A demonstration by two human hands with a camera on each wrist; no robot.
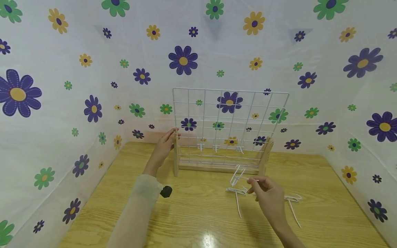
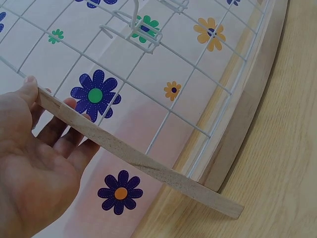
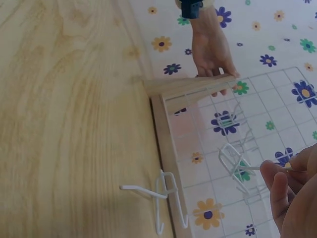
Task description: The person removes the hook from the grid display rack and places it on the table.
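A white wire grid panel [image 1: 231,90] stands upright in a wooden frame. My left hand [image 1: 162,148] grips the frame's left post [image 2: 138,161], the thumb in front and the fingers behind it. In the right hand [image 1: 270,196], thumb and fingertips pinch the straight prong of a white wire hook [image 3: 229,159], whose bent end points toward the panel. This held hook is in front of the panel's lower right part in the head view. Three similar hooks [image 1: 201,146] hang in a row low on the grid.
On the wooden table [image 1: 198,210], one loose white hook [image 1: 238,203] lies just below the held one. Another loose hook [image 1: 293,206] is right of my right hand. A flower-printed sheet [image 1: 155,51] encloses the back and both sides.
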